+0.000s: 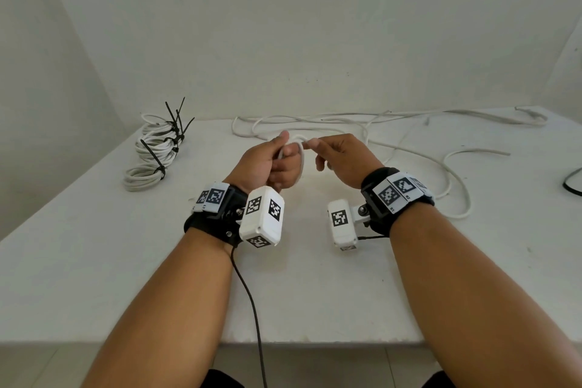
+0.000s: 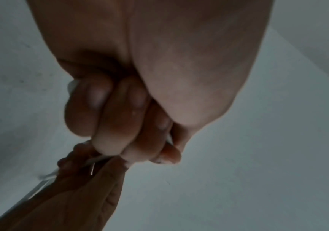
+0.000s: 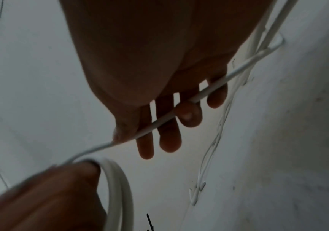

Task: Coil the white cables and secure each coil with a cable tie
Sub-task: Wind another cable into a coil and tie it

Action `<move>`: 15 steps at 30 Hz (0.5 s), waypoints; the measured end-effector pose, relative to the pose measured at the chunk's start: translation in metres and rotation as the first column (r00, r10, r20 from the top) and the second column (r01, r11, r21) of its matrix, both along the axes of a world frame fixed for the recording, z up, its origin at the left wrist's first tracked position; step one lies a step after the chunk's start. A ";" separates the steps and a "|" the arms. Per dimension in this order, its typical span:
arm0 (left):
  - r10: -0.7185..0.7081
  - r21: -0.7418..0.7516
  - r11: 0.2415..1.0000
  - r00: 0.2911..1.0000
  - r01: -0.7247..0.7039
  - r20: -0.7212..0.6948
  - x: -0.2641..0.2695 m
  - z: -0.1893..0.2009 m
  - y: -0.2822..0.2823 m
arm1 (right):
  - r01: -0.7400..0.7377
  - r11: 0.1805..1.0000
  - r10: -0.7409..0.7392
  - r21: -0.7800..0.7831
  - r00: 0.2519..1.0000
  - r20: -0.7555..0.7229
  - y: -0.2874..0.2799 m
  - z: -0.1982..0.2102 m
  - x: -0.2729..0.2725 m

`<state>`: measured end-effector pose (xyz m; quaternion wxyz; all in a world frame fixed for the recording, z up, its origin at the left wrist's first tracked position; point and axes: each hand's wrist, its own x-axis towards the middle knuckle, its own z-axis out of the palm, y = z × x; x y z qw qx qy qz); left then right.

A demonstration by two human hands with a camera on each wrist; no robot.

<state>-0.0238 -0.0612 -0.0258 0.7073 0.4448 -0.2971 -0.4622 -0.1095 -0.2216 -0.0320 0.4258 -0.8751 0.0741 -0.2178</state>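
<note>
My left hand is held above the white table, fingers curled round a small coil of white cable. In the left wrist view the curled fingers hide most of the coil. Just to the right, my right hand pinches the same cable between thumb and forefinger. The cable runs across its fingers to the coil in my left hand. The cable's loose length trails over the table to the right.
Three finished coils bound with black cable ties lie at the table's left rear. More loose white cable sprawls along the back by the wall. A black lead shows at the right edge.
</note>
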 end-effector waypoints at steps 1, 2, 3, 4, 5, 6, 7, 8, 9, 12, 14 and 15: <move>-0.029 -0.055 0.998 0.999 0.027 -0.032 -0.001 0.000 -0.001 | -0.015 1.000 0.015 0.000 0.999 -0.034 0.002 0.000 0.000; -0.056 -0.115 0.992 0.997 0.050 -0.054 -0.002 -0.001 -0.001 | -0.028 1.000 0.027 -0.007 0.998 -0.058 0.004 0.001 -0.001; -0.079 -0.172 0.983 0.995 0.067 -0.065 -0.002 -0.002 -0.001 | -0.038 0.999 0.037 -0.019 0.996 -0.079 0.005 0.003 -0.001; -0.100 -0.219 0.972 0.993 0.083 -0.068 -0.003 -0.003 -0.001 | -0.050 0.998 0.046 -0.034 0.994 -0.101 0.007 0.005 -0.003; -0.119 -0.254 0.962 0.991 0.097 -0.069 -0.004 -0.004 -0.002 | -0.057 0.997 0.051 -0.046 0.990 -0.132 0.007 0.006 -0.002; -0.128 -0.277 0.955 0.989 0.102 -0.077 -0.005 -0.005 -0.003 | -0.066 0.996 0.056 -0.056 0.983 -0.174 0.007 0.006 -0.002; -0.126 -0.294 0.951 0.988 0.094 -0.093 -0.006 -0.006 -0.005 | -0.075 0.995 0.058 -0.069 0.973 -0.225 0.006 0.005 -0.002; -0.116 -0.311 0.947 0.986 0.073 -0.120 -0.007 -0.007 -0.007 | -0.088 0.993 0.062 -0.082 0.958 -0.280 0.006 0.004 -0.001; -0.102 -0.336 0.941 0.982 0.042 -0.162 -0.007 -0.007 -0.009 | -0.104 0.990 0.067 -0.096 0.941 -0.332 0.006 0.003 -0.001; 0.009 -0.406 0.902 0.947 -0.146 -0.321 -0.005 -0.003 -0.015 | -0.161 0.975 0.079 -0.151 0.894 -0.440 0.010 -0.001 0.000; 0.182 -0.398 0.853 0.908 -0.336 -0.376 0.002 -0.001 -0.018 | -0.213 0.963 0.105 -0.167 0.862 -0.496 0.014 -0.004 0.001; 0.273 -0.389 0.817 0.879 -0.427 -0.391 0.006 0.000 -0.017 | -0.238 0.956 0.118 -0.169 0.846 -0.520 0.016 -0.006 0.002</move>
